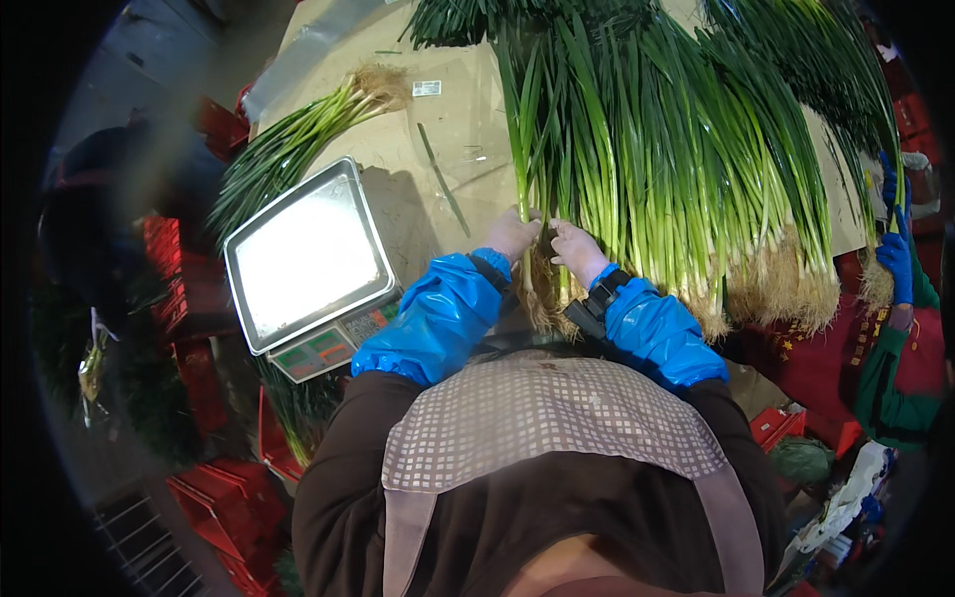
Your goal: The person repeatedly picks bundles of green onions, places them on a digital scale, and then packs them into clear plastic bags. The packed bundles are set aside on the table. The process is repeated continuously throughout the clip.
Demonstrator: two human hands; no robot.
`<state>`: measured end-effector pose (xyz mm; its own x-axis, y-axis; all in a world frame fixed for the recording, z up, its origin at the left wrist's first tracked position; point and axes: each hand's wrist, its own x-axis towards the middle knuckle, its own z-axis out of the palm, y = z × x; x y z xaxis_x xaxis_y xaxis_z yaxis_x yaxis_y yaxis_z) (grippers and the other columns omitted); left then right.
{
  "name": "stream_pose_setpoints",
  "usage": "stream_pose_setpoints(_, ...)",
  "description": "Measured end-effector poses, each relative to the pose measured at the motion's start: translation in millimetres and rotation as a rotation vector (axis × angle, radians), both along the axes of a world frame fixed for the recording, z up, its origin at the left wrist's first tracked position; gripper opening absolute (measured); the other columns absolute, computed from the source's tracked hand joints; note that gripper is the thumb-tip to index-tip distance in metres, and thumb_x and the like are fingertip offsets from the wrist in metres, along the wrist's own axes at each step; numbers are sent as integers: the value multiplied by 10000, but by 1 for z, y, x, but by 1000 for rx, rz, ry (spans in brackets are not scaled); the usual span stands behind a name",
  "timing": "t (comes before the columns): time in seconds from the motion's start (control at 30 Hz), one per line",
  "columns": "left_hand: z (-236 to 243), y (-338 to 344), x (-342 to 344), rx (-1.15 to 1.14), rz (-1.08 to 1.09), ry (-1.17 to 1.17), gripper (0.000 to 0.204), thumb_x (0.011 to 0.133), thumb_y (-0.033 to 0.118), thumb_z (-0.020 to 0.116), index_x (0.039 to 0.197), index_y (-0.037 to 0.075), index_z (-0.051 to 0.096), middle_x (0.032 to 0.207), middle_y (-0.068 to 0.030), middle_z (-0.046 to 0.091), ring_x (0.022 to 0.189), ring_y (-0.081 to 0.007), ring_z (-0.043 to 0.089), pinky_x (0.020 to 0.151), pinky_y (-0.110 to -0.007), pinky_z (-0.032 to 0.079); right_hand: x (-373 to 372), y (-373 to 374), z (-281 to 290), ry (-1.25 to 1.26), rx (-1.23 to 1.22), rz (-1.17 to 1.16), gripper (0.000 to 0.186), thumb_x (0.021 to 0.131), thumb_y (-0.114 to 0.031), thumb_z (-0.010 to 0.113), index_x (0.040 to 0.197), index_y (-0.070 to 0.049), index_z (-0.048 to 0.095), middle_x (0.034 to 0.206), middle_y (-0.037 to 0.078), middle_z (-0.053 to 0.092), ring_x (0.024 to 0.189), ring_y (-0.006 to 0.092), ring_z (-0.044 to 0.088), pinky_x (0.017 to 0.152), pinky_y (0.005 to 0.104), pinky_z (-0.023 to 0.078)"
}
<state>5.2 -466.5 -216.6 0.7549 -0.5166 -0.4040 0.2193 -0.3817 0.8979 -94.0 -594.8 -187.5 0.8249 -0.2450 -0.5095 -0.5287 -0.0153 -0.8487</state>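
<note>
A wide row of green garlic [657, 169] lies on the table, pale stems and stringy roots toward me, dark leaves away. At its left end, my left hand [511, 236] is closed around the lower stems of a few stalks, with roots hanging below it. Close beside it, my right hand [579, 249] is closed with fingertips pinched at the same stems. Exactly what lies between the right fingertips is partly hidden. Blue sleeve covers [438, 313] wrap both forearms, and a dark band [602, 295] sits at my right wrist.
A scale with a shiny metal tray [308, 254] stands left of my hands. Beyond it lies a separate green garlic bunch [308, 134]. Red crates [229, 507] stand at lower left. A co-worker's blue-gloved hand [895, 264] holds stalks at far right; another person [109, 219] is at left.
</note>
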Motion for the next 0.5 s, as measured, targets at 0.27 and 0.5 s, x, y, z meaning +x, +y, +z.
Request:
stream_pose_setpoints(0.27, 43, -11, -18, -201, 188, 167, 487, 799, 219, 740, 1191, 2, 548, 963, -130, 671, 814, -196, 645, 734, -341, 524, 5, -14, 13, 116, 119, -12, 243, 927, -213, 562, 1090, -34, 590, 822, 22, 586, 687, 116, 539, 597, 260, 474)
stream_pose_setpoints(0.5, 107, 3, -13, -158, 13, 213, 591, 766, 297, 778, 1188, -61, 571, 991, -151, 676, 846, -196, 642, 766, -325, 509, -15, -28, 46, -79, 164, -30, 348, 919, -278, 638, 1120, 2, 595, 815, 2, 576, 671, 84, 486, 591, 240, 432)
